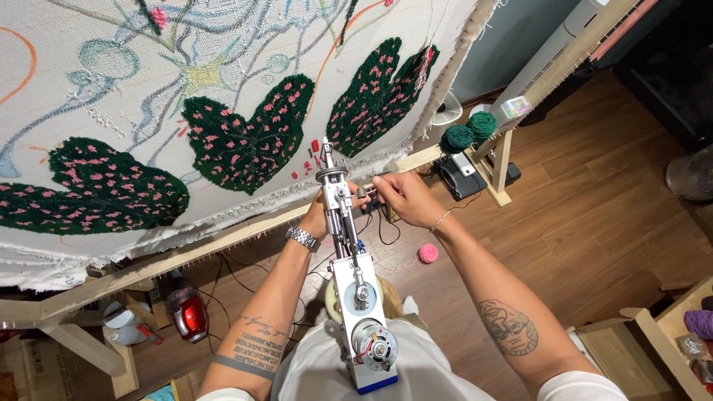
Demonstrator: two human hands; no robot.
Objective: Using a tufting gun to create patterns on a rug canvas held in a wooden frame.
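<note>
Tufting gun point(355, 278) adjustment at the front end, below the cloth point(223, 89).
Left hand point(318, 217) grips the barrel; right hand point(397, 194), at 2 o'clock, pinches a small part; next move likely needs fine fingertip alignment.

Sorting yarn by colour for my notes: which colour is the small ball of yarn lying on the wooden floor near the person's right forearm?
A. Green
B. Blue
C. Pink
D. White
C: the small ball of yarn on the floor beside the right forearm is pink; the green balls sit higher, on the wooden frame.
</note>
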